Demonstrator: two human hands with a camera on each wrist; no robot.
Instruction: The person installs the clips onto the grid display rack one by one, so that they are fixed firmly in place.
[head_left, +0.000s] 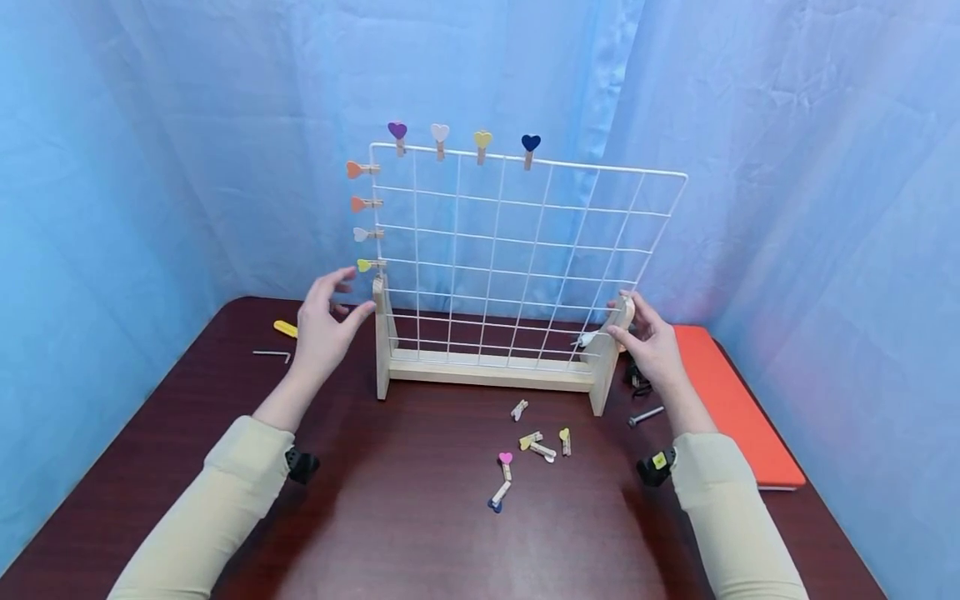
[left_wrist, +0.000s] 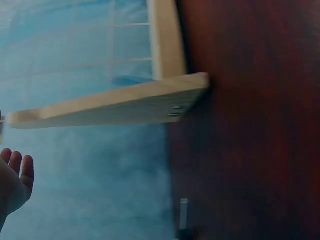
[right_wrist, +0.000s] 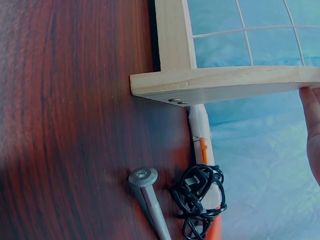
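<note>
A white wire grid (head_left: 517, 202) stands in a wooden stand (head_left: 487, 373) on the table. Heart clothespins line its top edge, among them a purple one (head_left: 398, 132) and a dark blue one (head_left: 531, 143). Down its left edge sit more, from an orange one (head_left: 356, 170) to a yellow one (head_left: 365, 266). Just left of the stand, my left hand (head_left: 324, 325) has its fingers spread and holds nothing; the left wrist view shows its fingertips apart from the wooden side. My right hand (head_left: 651, 342) grips the upper part of the stand's right side between thumb and fingers.
Several loose clothespins (head_left: 543, 451) lie in front of the stand. On the right are a bolt (right_wrist: 150, 200), a black coiled cable (right_wrist: 197, 195) and a red-orange book (head_left: 731, 408). An Allen key (head_left: 272, 353) and a yellow-handled tool (head_left: 286, 329) lie left. Blue curtains surround the table.
</note>
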